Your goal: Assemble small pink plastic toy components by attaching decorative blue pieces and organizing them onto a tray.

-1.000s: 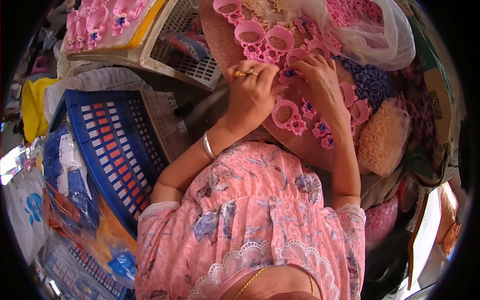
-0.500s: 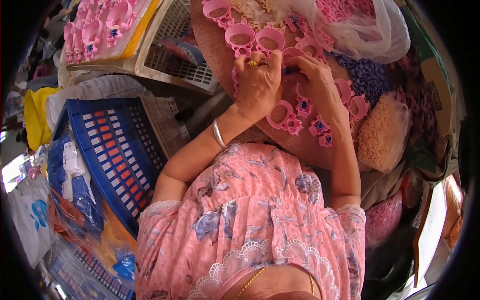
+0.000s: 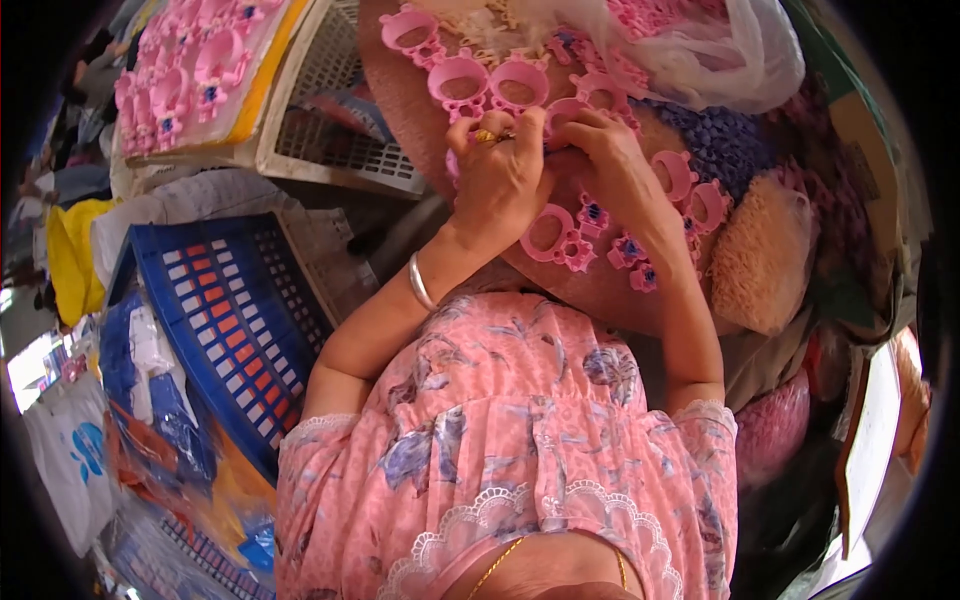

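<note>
Pink plastic ring pieces with small flower ends (image 3: pixel 548 232) lie on a brown board (image 3: pixel 610 300) in front of me. My left hand (image 3: pixel 497 175), with gold finger rings and a silver bangle at the wrist, and my right hand (image 3: pixel 610 165) meet over the board. Both pinch the same pink piece (image 3: pixel 562 115) between their fingertips. More pink rings (image 3: pixel 458 75) lie in a row just beyond my fingers, and others (image 3: pixel 690 190) sit to the right of my right hand.
A blue slatted crate (image 3: pixel 215 310) stands at my left. A white basket (image 3: pixel 340 120) and a yellow tray of pink pieces (image 3: pixel 195 70) are at far left. A clear bag (image 3: pixel 720 50), purple beads (image 3: pixel 725 145) and an orange sack (image 3: pixel 760 260) lie at right.
Both hands have moved farther up the board toward the row of rings, still together on a pink piece. My view has tipped slightly.
</note>
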`<state>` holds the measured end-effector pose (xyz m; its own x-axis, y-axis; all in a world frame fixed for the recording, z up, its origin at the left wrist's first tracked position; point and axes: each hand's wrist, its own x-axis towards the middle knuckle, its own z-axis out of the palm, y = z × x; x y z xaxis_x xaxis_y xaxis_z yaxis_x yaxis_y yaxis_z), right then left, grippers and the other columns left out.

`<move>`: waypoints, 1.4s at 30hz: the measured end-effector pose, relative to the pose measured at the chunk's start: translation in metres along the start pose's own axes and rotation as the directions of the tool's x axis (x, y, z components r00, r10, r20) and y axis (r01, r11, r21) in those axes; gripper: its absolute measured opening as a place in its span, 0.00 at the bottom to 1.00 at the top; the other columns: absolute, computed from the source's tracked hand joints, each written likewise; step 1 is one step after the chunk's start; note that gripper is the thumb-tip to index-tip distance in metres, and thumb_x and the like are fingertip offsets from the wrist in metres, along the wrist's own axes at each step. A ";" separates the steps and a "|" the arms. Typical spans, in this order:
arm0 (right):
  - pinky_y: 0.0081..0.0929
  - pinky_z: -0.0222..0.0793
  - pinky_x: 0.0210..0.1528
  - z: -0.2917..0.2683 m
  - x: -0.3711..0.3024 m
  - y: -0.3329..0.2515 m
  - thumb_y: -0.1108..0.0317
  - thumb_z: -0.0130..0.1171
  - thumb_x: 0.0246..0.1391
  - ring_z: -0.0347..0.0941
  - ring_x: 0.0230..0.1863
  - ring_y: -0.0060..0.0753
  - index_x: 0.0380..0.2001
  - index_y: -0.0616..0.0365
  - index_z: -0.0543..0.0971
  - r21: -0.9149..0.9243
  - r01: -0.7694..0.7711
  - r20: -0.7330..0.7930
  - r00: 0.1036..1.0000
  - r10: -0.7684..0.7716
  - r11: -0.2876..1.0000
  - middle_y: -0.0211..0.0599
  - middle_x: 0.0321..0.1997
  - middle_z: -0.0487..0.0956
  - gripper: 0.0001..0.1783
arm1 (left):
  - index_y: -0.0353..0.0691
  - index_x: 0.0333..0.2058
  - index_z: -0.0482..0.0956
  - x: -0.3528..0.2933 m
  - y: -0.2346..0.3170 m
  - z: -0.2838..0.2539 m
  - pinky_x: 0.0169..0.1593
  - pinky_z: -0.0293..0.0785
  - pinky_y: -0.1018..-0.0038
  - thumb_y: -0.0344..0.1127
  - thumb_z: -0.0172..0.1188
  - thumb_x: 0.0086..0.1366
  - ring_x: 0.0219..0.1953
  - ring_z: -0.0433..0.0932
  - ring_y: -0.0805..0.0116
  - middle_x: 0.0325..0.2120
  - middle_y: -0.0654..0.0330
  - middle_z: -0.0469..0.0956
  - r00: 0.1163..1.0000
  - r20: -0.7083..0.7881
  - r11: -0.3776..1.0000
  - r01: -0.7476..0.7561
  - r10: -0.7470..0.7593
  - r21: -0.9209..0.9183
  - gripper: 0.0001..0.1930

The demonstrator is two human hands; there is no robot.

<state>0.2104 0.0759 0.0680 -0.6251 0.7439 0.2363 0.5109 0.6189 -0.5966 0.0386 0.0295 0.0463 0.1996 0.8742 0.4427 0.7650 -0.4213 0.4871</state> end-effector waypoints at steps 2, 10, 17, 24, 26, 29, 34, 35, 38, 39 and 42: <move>0.41 0.68 0.47 0.000 -0.003 -0.002 0.79 0.62 0.40 0.74 0.44 0.50 0.33 0.63 0.80 0.036 -0.075 -0.024 0.997 0.076 0.997 0.42 0.41 0.78 0.12 | 0.41 0.51 0.68 0.000 0.001 0.001 0.55 0.52 0.59 0.32 0.67 0.50 0.44 0.77 0.62 0.33 0.62 0.83 1.000 0.013 1.000 -0.026 0.026 -0.002 0.28; 0.36 0.57 0.52 -0.002 -0.008 -0.022 0.70 0.63 0.40 0.70 0.46 0.38 0.31 0.50 0.83 -0.325 -0.161 -0.093 0.986 0.138 0.932 0.30 0.39 0.78 0.10 | 0.42 0.50 0.70 -0.004 0.005 0.002 0.55 0.53 0.62 0.35 0.64 0.53 0.43 0.77 0.68 0.34 0.64 0.83 0.997 -0.062 0.997 -0.034 0.038 0.068 0.25; 0.35 0.55 0.53 -0.006 -0.013 -0.021 0.71 0.64 0.41 0.69 0.48 0.36 0.33 0.51 0.85 -0.306 -0.102 -0.042 0.995 0.094 0.946 0.32 0.42 0.78 0.11 | 0.43 0.48 0.71 -0.010 -0.001 0.006 0.56 0.52 0.64 0.37 0.69 0.51 0.41 0.78 0.68 0.35 0.65 0.83 0.996 -0.073 0.997 -0.052 0.056 0.064 0.25; 0.32 0.59 0.53 -0.014 -0.016 -0.012 0.75 0.66 0.46 0.73 0.46 0.35 0.35 0.53 0.84 0.161 -0.313 -0.266 0.899 0.347 0.936 0.31 0.38 0.80 0.10 | 0.41 0.48 0.70 -0.002 0.007 0.000 0.52 0.52 0.60 0.35 0.67 0.52 0.41 0.72 0.63 0.26 0.62 0.75 0.980 -0.182 0.997 -0.072 0.078 0.037 0.24; 0.31 0.58 0.52 -0.025 -0.016 -0.021 0.73 0.67 0.47 0.73 0.46 0.33 0.35 0.51 0.85 -0.194 -0.265 -0.318 0.928 0.195 0.944 0.29 0.38 0.80 0.10 | 0.41 0.48 0.70 -0.001 0.007 -0.005 0.52 0.52 0.60 0.35 0.65 0.53 0.41 0.71 0.63 0.23 0.64 0.74 0.979 -0.169 0.994 -0.110 0.110 0.014 0.23; 0.31 0.57 0.51 -0.022 -0.013 -0.027 0.70 0.69 0.45 0.73 0.46 0.34 0.33 0.50 0.85 -0.225 -0.197 -0.277 0.952 0.132 0.954 0.27 0.38 0.79 0.09 | 0.41 0.47 0.70 -0.002 0.008 -0.008 0.52 0.51 0.60 0.35 0.62 0.55 0.41 0.71 0.65 0.21 0.67 0.74 0.982 -0.152 0.993 -0.109 0.113 0.038 0.21; 0.34 0.57 0.50 -0.006 -0.012 -0.033 0.68 0.70 0.42 0.72 0.44 0.36 0.31 0.51 0.84 -0.253 -0.210 -0.248 0.958 0.147 0.944 0.29 0.36 0.78 0.09 | 0.44 0.47 0.72 -0.006 0.012 -0.008 0.55 0.50 0.62 0.43 0.68 0.54 0.43 0.74 0.66 0.28 0.64 0.80 0.983 -0.159 0.994 -0.075 0.088 0.083 0.23; 0.34 0.57 0.50 -0.006 -0.012 -0.036 0.68 0.70 0.42 0.72 0.44 0.36 0.31 0.51 0.84 -0.251 -0.208 -0.247 0.958 0.145 0.945 0.29 0.36 0.78 0.09 | 0.44 0.47 0.72 -0.006 0.013 -0.008 0.55 0.50 0.62 0.43 0.68 0.54 0.43 0.74 0.66 0.28 0.64 0.80 0.983 -0.159 0.994 -0.074 0.087 0.085 0.23; 0.35 0.57 0.50 -0.003 -0.012 -0.045 0.67 0.69 0.43 0.72 0.44 0.37 0.30 0.51 0.84 -0.272 -0.270 -0.302 0.935 0.184 0.924 0.30 0.35 0.79 0.08 | 0.44 0.48 0.72 -0.008 0.012 -0.008 0.55 0.50 0.61 0.43 0.68 0.55 0.44 0.74 0.66 0.29 0.64 0.80 0.983 -0.163 0.995 -0.071 0.081 0.067 0.23; 0.35 0.58 0.50 -0.003 -0.012 -0.046 0.67 0.69 0.43 0.72 0.44 0.37 0.29 0.52 0.84 -0.242 -0.305 -0.298 0.927 0.229 0.921 0.31 0.35 0.78 0.08 | 0.44 0.48 0.72 -0.009 0.013 -0.007 0.55 0.50 0.60 0.43 0.68 0.55 0.45 0.73 0.66 0.29 0.64 0.79 0.981 -0.171 0.993 -0.083 0.096 0.081 0.23; 0.35 0.58 0.49 -0.005 -0.011 -0.047 0.67 0.70 0.43 0.73 0.43 0.36 0.28 0.53 0.83 -0.151 -0.349 -0.289 0.910 0.296 0.925 0.31 0.34 0.78 0.07 | 0.44 0.48 0.72 -0.011 0.012 -0.006 0.55 0.50 0.60 0.43 0.68 0.55 0.46 0.73 0.66 0.29 0.64 0.79 0.978 -0.176 0.991 -0.098 0.113 0.091 0.24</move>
<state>0.1965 0.0395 0.0978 -0.2471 0.9334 0.2603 0.7797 0.3510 -0.5186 0.0418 0.0129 0.0518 0.1734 0.7647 0.6206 0.7945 -0.4810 0.3706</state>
